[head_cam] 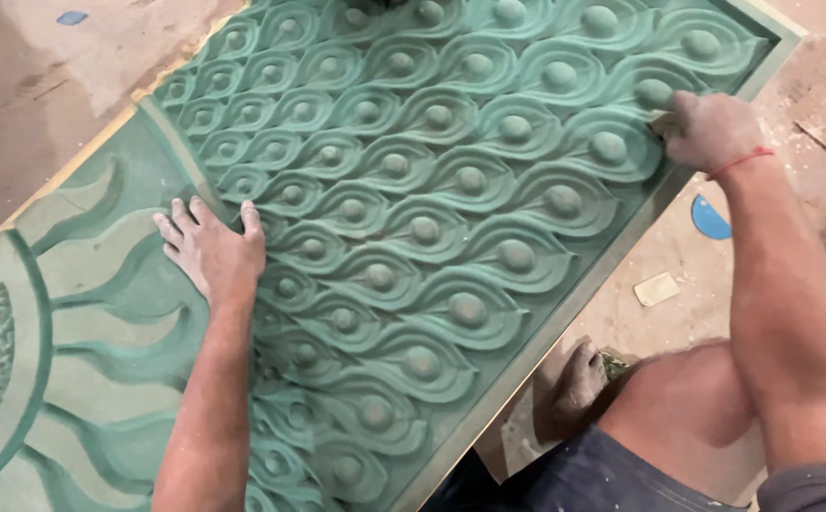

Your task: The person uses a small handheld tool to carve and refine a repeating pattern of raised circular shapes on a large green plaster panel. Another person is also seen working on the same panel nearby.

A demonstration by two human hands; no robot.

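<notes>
— What are the hands doing?

— The left hand [212, 248] is lying flat, fingers spread, on the green carved panel [451, 218]. The right hand [709, 131] is curling shut on a small piece [662, 123], possibly sandpaper; too much is hidden to tell. The two are sitting well apart.

— Where is the panel lying?

— Across the dusty floor [100, 57], its feather pattern running under both hands. A bare foot [579, 379] is resting beside its edge, near a blue disc [708, 220] and a tan scrap [656, 288].
</notes>
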